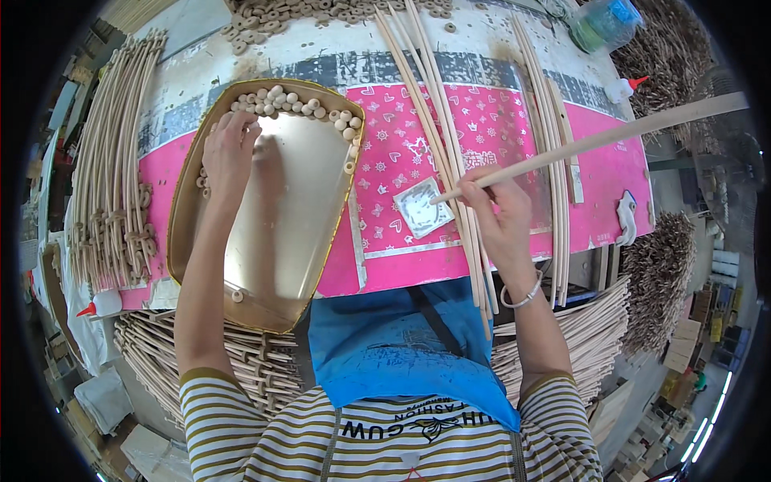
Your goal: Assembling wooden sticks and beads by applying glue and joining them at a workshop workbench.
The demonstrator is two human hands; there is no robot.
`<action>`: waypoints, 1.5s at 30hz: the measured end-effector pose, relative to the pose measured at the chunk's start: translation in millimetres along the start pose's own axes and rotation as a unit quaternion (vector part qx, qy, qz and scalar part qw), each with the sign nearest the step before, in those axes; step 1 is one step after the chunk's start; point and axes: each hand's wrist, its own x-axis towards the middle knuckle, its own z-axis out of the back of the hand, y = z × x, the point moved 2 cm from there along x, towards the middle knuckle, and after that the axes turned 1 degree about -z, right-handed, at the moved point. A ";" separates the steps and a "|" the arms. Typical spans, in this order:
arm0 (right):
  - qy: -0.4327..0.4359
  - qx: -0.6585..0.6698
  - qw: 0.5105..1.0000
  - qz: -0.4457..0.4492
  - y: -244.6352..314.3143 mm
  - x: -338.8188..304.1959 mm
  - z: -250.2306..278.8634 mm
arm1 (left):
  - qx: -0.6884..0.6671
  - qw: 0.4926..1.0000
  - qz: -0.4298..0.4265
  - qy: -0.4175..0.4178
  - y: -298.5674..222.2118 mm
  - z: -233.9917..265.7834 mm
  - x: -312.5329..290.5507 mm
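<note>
My right hand [502, 217] grips a long pale wooden stick [594, 145] near its lower end. The stick slants up to the right, and its near tip is over a white square pad [423, 207] smeared with grey-white paste. My left hand [230, 153] reaches into a shallow tray [277, 209] with a gold rim, fingers bent together at its far left. A small round wooden bead [253, 124] shows at those fingertips, partly hidden by them. More drilled wooden beads [277, 98] lie along the tray's far edge, and one rests near its front.
Loose sticks [438, 120] lie across the pink table cover [385, 265], with more sticks [546, 145] to their right. Bundled sticks with rings [112, 177] stand left. Wooden rings [265, 20] pile at the back; a jar [602, 28] and a red-tipped bottle [625, 88] are far right.
</note>
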 end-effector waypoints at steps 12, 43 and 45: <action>0.097 -0.075 0.990 0.072 7.3 1.6 -35.7 | -0.535 0.829 0.096 0.130 -139.8 50.3 -124.5; -0.098 0.234 0.967 -0.015 6.1 -8.9 28.8 | -0.721 0.613 0.234 0.224 -218.5 -38.6 -130.9; -0.083 0.228 0.970 -0.004 2.5 -9.4 27.2 | -0.728 0.602 0.240 0.225 -219.1 -35.9 -131.2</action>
